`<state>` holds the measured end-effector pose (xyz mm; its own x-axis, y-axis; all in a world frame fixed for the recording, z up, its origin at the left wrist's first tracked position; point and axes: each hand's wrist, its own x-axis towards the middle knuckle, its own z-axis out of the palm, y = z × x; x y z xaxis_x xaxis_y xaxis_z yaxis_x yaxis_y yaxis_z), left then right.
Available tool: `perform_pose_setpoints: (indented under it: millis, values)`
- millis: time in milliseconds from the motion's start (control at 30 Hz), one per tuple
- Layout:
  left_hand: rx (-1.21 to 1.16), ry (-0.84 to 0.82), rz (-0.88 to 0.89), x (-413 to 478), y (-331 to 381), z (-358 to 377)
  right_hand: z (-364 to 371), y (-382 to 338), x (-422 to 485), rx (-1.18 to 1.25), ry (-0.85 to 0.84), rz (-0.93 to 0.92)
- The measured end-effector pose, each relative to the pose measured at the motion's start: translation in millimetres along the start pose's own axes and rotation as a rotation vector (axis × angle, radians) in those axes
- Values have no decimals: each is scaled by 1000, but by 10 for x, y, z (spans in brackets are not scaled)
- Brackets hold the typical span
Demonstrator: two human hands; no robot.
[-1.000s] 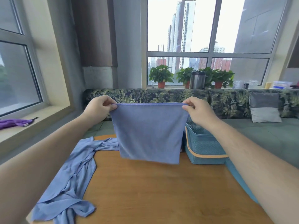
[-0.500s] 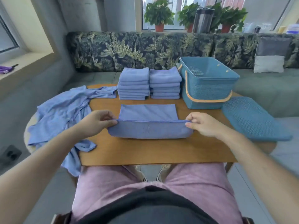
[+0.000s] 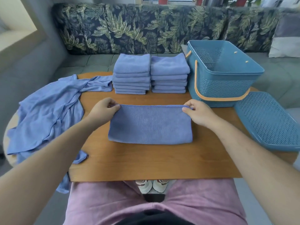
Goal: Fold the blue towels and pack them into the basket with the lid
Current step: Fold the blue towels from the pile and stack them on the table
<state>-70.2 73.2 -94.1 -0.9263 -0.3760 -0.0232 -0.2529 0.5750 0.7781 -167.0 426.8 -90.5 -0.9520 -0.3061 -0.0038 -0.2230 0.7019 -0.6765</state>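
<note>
A half-folded towel [image 3: 150,125] lies on the table [image 3: 146,161], long axis running left to right, its far corners pinched by the fingers [image 3: 115,107] of left hand [image 3: 103,109] and right hand [image 3: 197,113], basket [image 3: 227,88] nearer the right.

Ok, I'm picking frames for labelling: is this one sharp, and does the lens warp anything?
Head view: the half-folded towel and the left hand and right hand pinching its far corners look sharp, no motion blur; wide-angle stretch swells the forearms toward the lower corners; light is soft and even, faint shadows, no hard glare on the table.
</note>
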Motion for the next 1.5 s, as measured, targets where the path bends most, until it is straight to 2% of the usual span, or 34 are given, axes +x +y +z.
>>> perform_pose_setpoints:
  millis: [133,333,433,500,567,600,633,700,767,833,933,1100,1367,1433,1500]
  values:
    - [88,47,-20,285,-64,178,199,44,317,-19,37,51]
    - [228,96,71,487,-296,380,463,183,515,-78,88,107]
    - [281,114,43,470,-313,431,510,164,534,-112,121,133]
    - [457,200,56,406,-252,481,515,97,503,-228,190,159]
    - [612,308,188,298,-106,590,576,-55,402,-441,355,61]
    - [600,292,261,232,-5,680,659,-178,328,-466,402,-33]
    - [554,223,313,175,90,793,774,-303,264,-436,373,-114]
    - [451,9,324,49,229,1056,1081,-483,170,-353,178,-172]
    - [463,-122,288,-35,218,1238,1305,-512,141,-395,-2,-110]
    - [524,-120,240,-50,101,1248,1310,-407,168,-463,-95,-53]
    - [589,-70,155,5,-112,1034,1106,-184,192,-516,-144,15]
    - [575,-132,69,93,-387,647,917,14,197,-551,-130,83]
    - [680,-128,102,96,-391,623,883,58,197,-480,-56,189]
    - [754,-109,169,107,-313,636,906,-23,173,-548,29,159]
    - [712,-125,311,158,-189,675,962,-234,61,-545,231,-9]
